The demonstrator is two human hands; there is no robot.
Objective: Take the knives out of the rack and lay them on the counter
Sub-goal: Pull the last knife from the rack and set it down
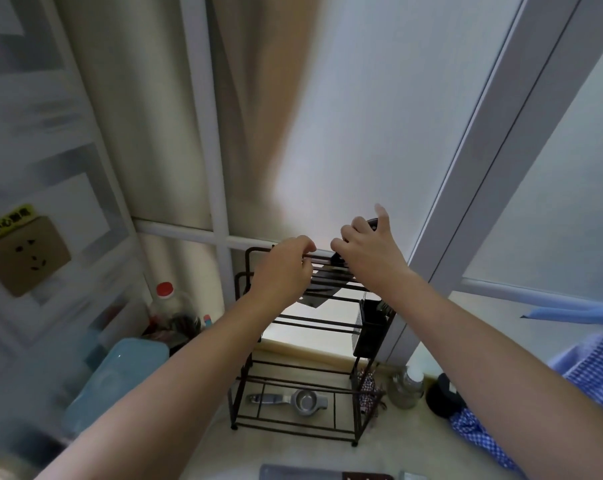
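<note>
On the pale beige counter (189, 455) stands one dark brown wire rack (293, 375). At its top rail, the left hand (284, 271) curls over the bars, while the right hand (365, 251) is clamped on the black handle of one knife (322, 289), whose blade slants down through the rack. A second, grey-bladed knife (303, 473) lies on the counter's near edge. One steel strainer (293, 400) rests inside the rack's base.
</note>
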